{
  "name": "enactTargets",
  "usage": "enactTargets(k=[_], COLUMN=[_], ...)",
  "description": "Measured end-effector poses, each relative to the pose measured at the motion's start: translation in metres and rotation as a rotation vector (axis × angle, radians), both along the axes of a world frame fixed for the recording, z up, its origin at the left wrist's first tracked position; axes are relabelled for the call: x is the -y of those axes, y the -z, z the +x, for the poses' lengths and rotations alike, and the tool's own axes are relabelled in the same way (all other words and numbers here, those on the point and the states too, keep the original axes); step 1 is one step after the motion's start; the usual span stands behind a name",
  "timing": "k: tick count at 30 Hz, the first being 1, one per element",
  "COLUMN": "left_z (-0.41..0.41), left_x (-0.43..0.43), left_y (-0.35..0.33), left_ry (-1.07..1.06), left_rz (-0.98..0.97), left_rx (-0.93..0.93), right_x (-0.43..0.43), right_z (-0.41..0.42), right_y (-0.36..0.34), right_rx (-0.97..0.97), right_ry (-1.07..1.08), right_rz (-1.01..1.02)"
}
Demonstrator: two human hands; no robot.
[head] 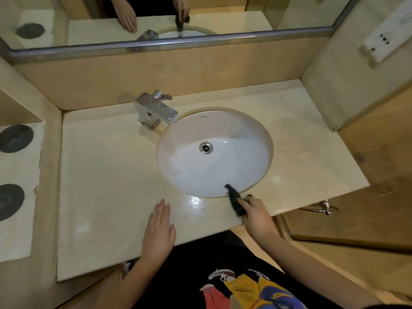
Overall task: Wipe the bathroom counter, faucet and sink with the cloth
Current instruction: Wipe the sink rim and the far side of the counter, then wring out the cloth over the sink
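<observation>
A cream stone counter (107, 179) holds a white oval sink (214, 152) with a metal drain in its middle. A square chrome faucet (156, 110) stands at the sink's back left. My right hand (258, 217) grips a dark cloth (235, 200) at the sink's front rim, the cloth's tip reaching over the basin edge. My left hand (159, 230) rests flat on the counter near the front edge, left of the sink, fingers straight.
A mirror (156, 18) with a metal frame runs along the back wall. Two dark round discs (15, 139) lie on a lower ledge at the left. A wall socket plate (385, 39) is at the upper right. A metal towel ring (323, 207) hangs below the counter's right end.
</observation>
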State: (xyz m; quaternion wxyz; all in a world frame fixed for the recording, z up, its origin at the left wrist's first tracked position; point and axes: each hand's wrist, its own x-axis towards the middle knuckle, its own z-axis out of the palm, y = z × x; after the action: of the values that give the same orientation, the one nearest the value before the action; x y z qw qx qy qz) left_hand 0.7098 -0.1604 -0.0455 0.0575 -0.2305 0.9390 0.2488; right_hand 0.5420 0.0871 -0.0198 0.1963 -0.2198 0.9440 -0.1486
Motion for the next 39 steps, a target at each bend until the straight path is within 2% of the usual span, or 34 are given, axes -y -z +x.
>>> enactTargets(k=[4, 7, 9, 12, 16, 21, 24, 27, 30, 33, 39], left_z=[0.005, 0.012, 0.019, 0.029, 0.023, -0.026, -0.056, -0.075, -0.088, -0.104, -0.145], left_x=[0.002, 0.006, 0.01, 0.014, 0.015, 0.02, 0.023, 0.019, 0.015, 0.011, 0.016], left_y=[0.001, 0.001, 0.0, -0.002, -0.005, -0.025, -0.044, -0.06, -0.072, -0.091, -0.136], left_ry=[-0.036, -0.073, -0.099, -0.101, -0.07, -0.058, -0.077, -0.049, 0.035, 0.09, -0.002], left_rz=[-0.012, -0.007, -0.01, -0.016, 0.0, 0.051, 0.145, 0.225, 0.284, 0.44, 0.583], left_rx=[-0.006, -0.04, -0.075, -0.098, -0.12, -0.191, -0.169, -0.164, -0.152, -0.165, -0.238], right_x=[0.082, 0.136, 0.161, 0.174, 0.156, 0.139, 0.128, 0.114, 0.107, 0.109, 0.115], right_z=[0.036, 0.057, 0.065, 0.069, 0.054, 0.011, -0.016, -0.035, -0.044, -0.053, -0.08], right_y=[0.002, 0.006, 0.006, 0.004, -0.002, -0.03, -0.048, -0.066, -0.084, -0.103, -0.142], right_rx=[0.109, 0.138, 0.153, 0.182, 0.145, 0.066, 0.026, 0.065, 0.102, 0.09, -0.02], right_ry=[-0.152, -0.337, -0.463, -0.536, -0.502, -0.44, -0.33, -0.18, -0.189, -0.217, -0.233], right_rz=[-0.111, -0.113, -0.093, -0.12, -0.201, -0.243, -0.247, -0.268, -0.289, -0.36, -0.454])
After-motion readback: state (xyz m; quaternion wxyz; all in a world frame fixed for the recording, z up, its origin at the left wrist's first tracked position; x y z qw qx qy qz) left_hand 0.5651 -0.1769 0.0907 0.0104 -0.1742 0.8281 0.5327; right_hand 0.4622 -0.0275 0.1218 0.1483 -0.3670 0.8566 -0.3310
